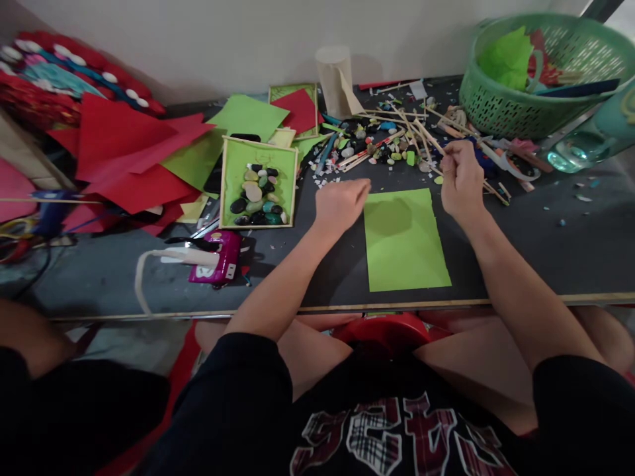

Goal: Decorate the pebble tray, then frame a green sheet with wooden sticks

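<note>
A thin wooden stick (429, 137) is pinched between the thumb and fingers of my right hand (462, 175), above the table's right half. My left hand (340, 203) is closed, its fingertips pressed together; whatever they may hold is hidden. Between and below both hands lies a flat sheet of light green paper (407, 248), with uneven right edge. Beyond them spreads a pile of pebbles (364, 142), loose sticks and paper scraps. Left of my left hand rests a stick-framed green picture (259, 185) with dark and pale pebbles on it.
Red paper sheets (133, 152) and a green sheet (248, 118) lie at left. A purple plug adapter (225, 258) with cords sits near the front edge. At the back stand a paper roll (333, 79) and green basket (520, 109). Another person (59, 396) sits at left.
</note>
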Motion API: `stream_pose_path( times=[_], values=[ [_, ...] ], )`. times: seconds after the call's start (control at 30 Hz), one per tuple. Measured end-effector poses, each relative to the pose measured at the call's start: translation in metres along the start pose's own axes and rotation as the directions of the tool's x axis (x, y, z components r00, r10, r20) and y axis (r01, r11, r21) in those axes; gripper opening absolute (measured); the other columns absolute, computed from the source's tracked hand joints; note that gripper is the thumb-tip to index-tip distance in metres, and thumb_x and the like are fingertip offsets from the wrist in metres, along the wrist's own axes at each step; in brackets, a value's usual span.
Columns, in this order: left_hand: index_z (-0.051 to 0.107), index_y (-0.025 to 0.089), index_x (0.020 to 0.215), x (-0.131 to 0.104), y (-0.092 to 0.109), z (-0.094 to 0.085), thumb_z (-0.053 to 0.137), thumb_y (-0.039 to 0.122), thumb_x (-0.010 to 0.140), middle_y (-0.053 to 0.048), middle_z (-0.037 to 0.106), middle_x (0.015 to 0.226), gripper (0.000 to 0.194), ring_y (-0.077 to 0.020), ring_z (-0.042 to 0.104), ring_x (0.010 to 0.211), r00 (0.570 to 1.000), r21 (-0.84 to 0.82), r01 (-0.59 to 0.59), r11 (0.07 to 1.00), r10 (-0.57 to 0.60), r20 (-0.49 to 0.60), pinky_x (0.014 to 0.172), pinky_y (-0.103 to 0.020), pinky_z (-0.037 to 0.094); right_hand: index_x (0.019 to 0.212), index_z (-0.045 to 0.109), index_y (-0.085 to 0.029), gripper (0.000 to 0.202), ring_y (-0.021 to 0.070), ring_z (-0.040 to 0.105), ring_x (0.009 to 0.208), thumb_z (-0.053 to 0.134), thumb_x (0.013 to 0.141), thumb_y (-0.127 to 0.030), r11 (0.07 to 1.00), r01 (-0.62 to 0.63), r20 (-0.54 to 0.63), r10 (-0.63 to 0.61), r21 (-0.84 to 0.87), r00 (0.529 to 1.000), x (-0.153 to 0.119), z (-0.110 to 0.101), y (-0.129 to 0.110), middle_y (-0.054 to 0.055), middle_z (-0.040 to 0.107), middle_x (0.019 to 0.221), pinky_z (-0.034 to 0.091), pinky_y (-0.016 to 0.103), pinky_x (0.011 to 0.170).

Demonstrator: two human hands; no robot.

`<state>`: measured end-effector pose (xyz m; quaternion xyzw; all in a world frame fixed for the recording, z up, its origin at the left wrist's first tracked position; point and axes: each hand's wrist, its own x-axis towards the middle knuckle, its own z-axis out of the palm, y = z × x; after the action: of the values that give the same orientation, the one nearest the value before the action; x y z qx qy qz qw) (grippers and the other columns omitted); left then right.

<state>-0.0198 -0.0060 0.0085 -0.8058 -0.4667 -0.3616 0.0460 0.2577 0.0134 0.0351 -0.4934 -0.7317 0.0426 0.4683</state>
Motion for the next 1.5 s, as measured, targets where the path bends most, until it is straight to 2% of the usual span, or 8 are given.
stream_pose_path(
  times=[0.07,0.13,0.23,0.37,0.6,0.87,1.17,1.5],
  values=[
    [0.080,0.018,0.102,-0.003,0.019,-0.003,0.049,0.033,0.104,-0.008,0.080,0.086,0.034,-0.0199,0.075,0.074,0.965,-0.018,-0.222,0.975,0.222,0.141,0.064,-0.029,0.055,0.105,0.067,-0.023,0.041,0.0268,0.066,0.085,0.041,0.104,-0.054,0.997,0.025,0.071,-0.020,-0.077,0.997,0.001,0.001,0.005,0.008,0.070,0.086,0.048,0.048,0.090],
    [0.079,0.018,0.107,-0.006,0.035,-0.004,0.053,0.029,0.104,-0.008,0.081,0.103,0.029,-0.0187,0.077,0.086,0.903,-0.050,-0.392,0.919,0.394,0.168,0.066,-0.027,0.057,0.098,0.071,-0.022,0.037,0.0288,0.067,0.095,0.046,0.103,-0.049,0.989,0.075,0.138,-0.057,-0.126,0.989,-0.001,0.006,0.007,0.010,0.073,0.093,0.047,0.050,0.095],
    [0.076,0.016,0.112,-0.010,0.051,-0.002,0.053,0.027,0.105,-0.009,0.078,0.118,0.027,-0.0187,0.076,0.100,0.850,-0.098,-0.485,0.869,0.495,0.178,0.075,-0.027,0.059,0.096,0.076,-0.024,0.027,0.0291,0.066,0.104,0.056,0.099,-0.042,0.982,0.132,0.195,-0.104,-0.136,0.975,-0.007,0.017,0.002,0.009,0.074,0.102,0.046,0.050,0.100],
    [0.077,0.016,0.110,-0.012,0.056,0.002,0.050,0.024,0.105,-0.008,0.080,0.113,0.028,-0.0181,0.076,0.093,0.789,-0.149,-0.527,0.837,0.547,0.281,0.072,-0.029,0.057,0.094,0.080,-0.026,0.023,0.0309,0.065,0.109,0.060,0.097,-0.038,0.976,0.163,0.255,-0.124,-0.141,0.959,-0.014,0.028,-0.006,0.009,0.073,0.109,0.045,0.054,0.100],
    [0.076,0.018,0.112,-0.010,0.052,0.002,0.043,0.027,0.108,-0.004,0.080,0.115,0.035,-0.0172,0.075,0.094,0.773,-0.118,-0.534,0.837,0.540,0.334,0.071,-0.029,0.056,0.095,0.082,-0.026,0.026,0.0340,0.063,0.114,0.059,0.097,-0.038,0.956,0.198,0.271,-0.136,-0.216,0.953,-0.015,0.033,-0.005,0.011,0.070,0.118,0.048,0.058,0.098],
    [0.076,0.017,0.113,-0.010,0.052,0.000,0.043,0.026,0.108,-0.004,0.079,0.116,0.034,-0.0173,0.074,0.094,0.777,-0.135,-0.533,0.835,0.546,0.314,0.070,-0.029,0.055,0.095,0.083,-0.024,0.025,0.0357,0.061,0.120,0.059,0.097,-0.035,0.960,0.160,0.309,-0.084,-0.229,0.947,-0.015,0.032,-0.008,0.012,0.068,0.125,0.045,0.060,0.103],
    [0.075,0.017,0.116,-0.010,0.052,0.000,0.042,0.026,0.109,-0.005,0.079,0.118,0.035,-0.0169,0.075,0.096,0.783,-0.148,-0.521,0.841,0.540,0.308,0.071,-0.027,0.056,0.096,0.082,-0.025,0.028,0.0357,0.060,0.123,0.057,0.098,-0.037,0.959,0.171,0.319,-0.093,-0.226,0.943,-0.015,0.034,-0.004,0.012,0.068,0.126,0.045,0.060,0.104],
    [0.076,0.017,0.116,-0.011,0.051,0.000,0.041,0.027,0.109,-0.002,0.079,0.119,0.037,-0.0161,0.075,0.095,0.780,-0.130,-0.533,0.836,0.545,0.308,0.071,-0.026,0.056,0.102,0.082,-0.027,0.034,0.0376,0.058,0.126,0.051,0.101,-0.040,0.951,0.179,0.393,-0.069,-0.251,0.917,-0.014,0.034,-0.005,0.011,0.066,0.130,0.045,0.060,0.103]
  ],
)
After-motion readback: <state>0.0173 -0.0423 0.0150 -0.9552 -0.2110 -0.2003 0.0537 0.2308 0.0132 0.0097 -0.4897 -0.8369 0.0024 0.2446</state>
